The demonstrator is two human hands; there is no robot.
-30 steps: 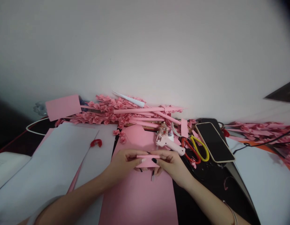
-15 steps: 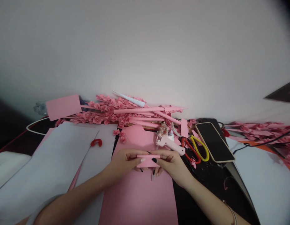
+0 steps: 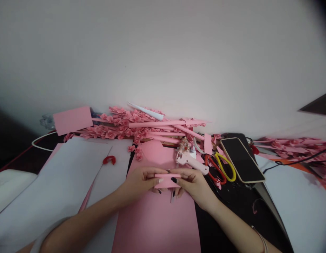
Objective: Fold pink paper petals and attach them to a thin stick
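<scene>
A small piece of pink paper [image 3: 167, 182], its upper edge rolled or folded over, is pinched between both hands at the middle. My left hand [image 3: 144, 181] grips its left end, thumb in front and fingers behind. On the right end, my right hand [image 3: 190, 184] closes in the same way. A thin pale pointed thing [image 3: 172, 197] sticks down below my right fingers; its kind I cannot make out. Beneath the hands lies a large pink sheet [image 3: 157, 225]. Just beyond them is a white-and-pink hot glue gun [image 3: 189, 159].
Scissors with red [image 3: 216, 168] and yellow handles [image 3: 226, 167] lie beside a phone [image 3: 243, 160]. Pink paper flowers [image 3: 120, 119] and rolled paper sticks [image 3: 157, 124] line the wall. White sheets [image 3: 65, 175] cover the left, with a red curled piece [image 3: 109, 160] on them.
Both hands keep the same pinch on the pink paper. The whole view has shifted very slightly; nothing else visibly differs.
</scene>
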